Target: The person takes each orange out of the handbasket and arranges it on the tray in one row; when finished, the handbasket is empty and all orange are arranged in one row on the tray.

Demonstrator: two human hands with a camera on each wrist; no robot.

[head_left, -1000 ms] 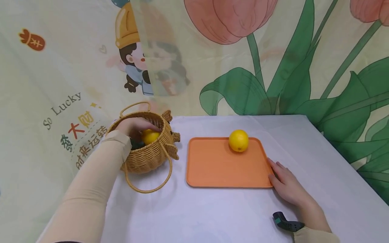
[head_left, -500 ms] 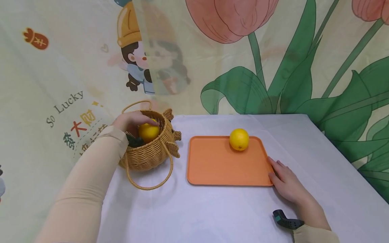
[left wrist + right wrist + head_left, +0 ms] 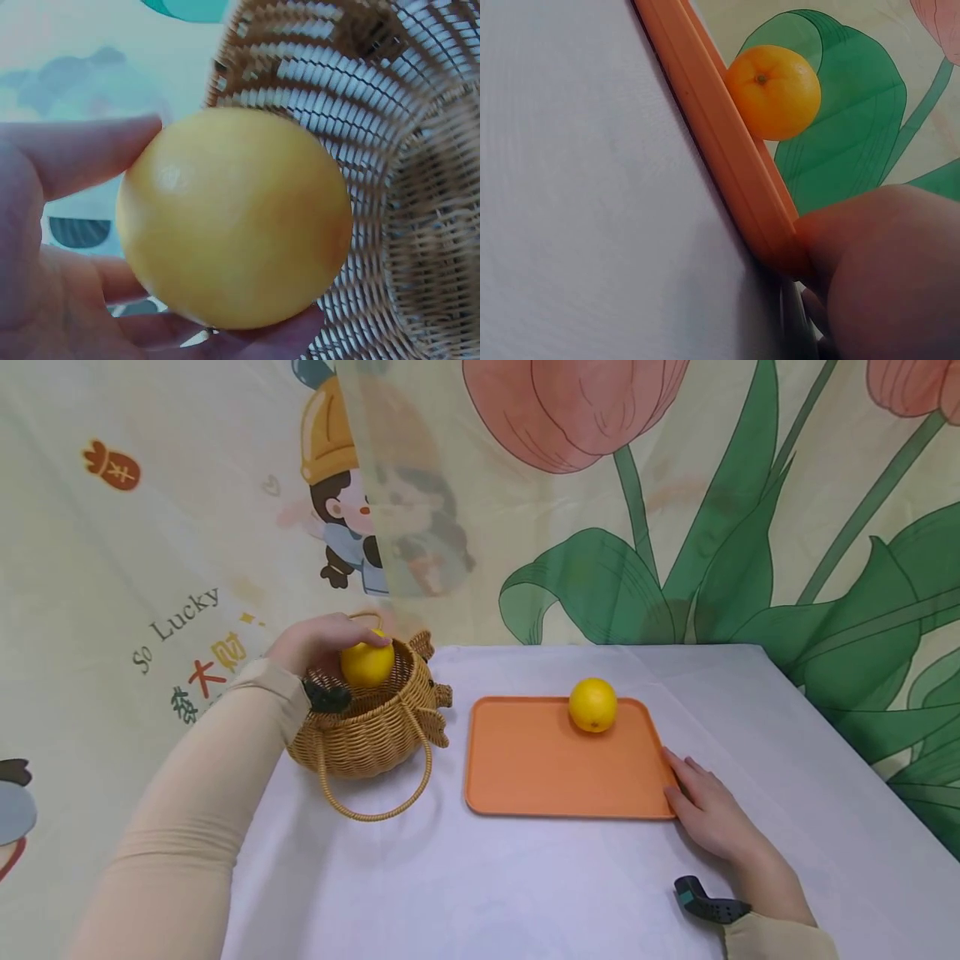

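In the head view my left hand (image 3: 318,639) grips an orange (image 3: 367,662) just over the mouth of a wicker basket (image 3: 360,743). The left wrist view has the thumb above and the fingers beneath this smooth yellow-orange fruit (image 3: 236,217), with the woven basket wall (image 3: 367,82) beside it. My right hand (image 3: 712,814) touches the right edge of an orange-coloured tray (image 3: 555,768), fingers fairly straight along it. A second orange (image 3: 592,705) rests at the tray's back right, its stem end showing in the right wrist view. The lower fingers of the right hand are partly hidden there.
One basket handle (image 3: 375,817) droops toward the near side onto the white tablecloth (image 3: 480,885). Animal-like woven trims stick out on the basket's right. A printed curtain (image 3: 450,510) hangs right behind the table. A dark wrist strap (image 3: 708,906) sits on the right wrist.
My left hand has lifted the orange from inside the basket up to its rim. The right hand, the tray and the orange on it have stayed put. The head view has shifted slightly.
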